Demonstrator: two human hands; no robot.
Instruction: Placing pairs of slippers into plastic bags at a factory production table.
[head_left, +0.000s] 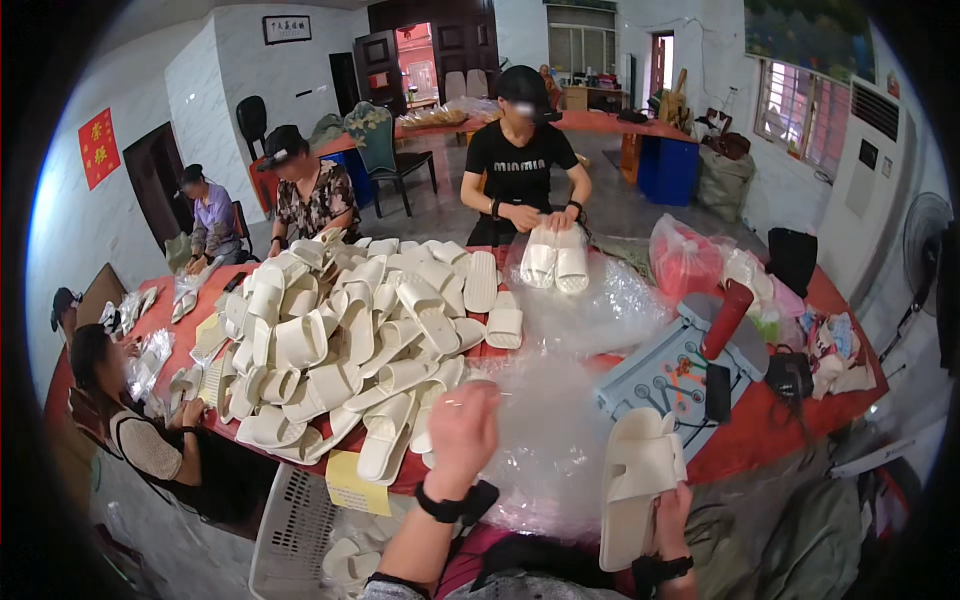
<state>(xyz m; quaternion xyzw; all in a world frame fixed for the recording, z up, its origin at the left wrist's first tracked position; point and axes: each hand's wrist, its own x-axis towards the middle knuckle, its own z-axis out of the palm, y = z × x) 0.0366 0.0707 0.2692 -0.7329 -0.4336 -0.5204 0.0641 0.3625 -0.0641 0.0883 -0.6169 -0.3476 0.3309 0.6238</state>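
My right hand (674, 518) grips a pair of cream slide slippers (632, 492), stacked together and held upright at the table's near edge. Over the near side of the slipper pile, my left hand (464, 428) is raised with its fingers curled in. What its fingertips pinch, if anything, is too small and blurred to make out. Clear plastic bags (545, 425) lie flat between my hands, right beside the left one. The heap of loose cream slippers (345, 330) spreads to the left of my left hand.
A grey-blue plastic case (650, 365) with a red cylinder (727, 318) stands on the red-covered table (840, 400). A white basket (290, 530) holds slippers below the near edge. Across from me, a person (520, 165) handles bagged slippers; several others sit at the left.
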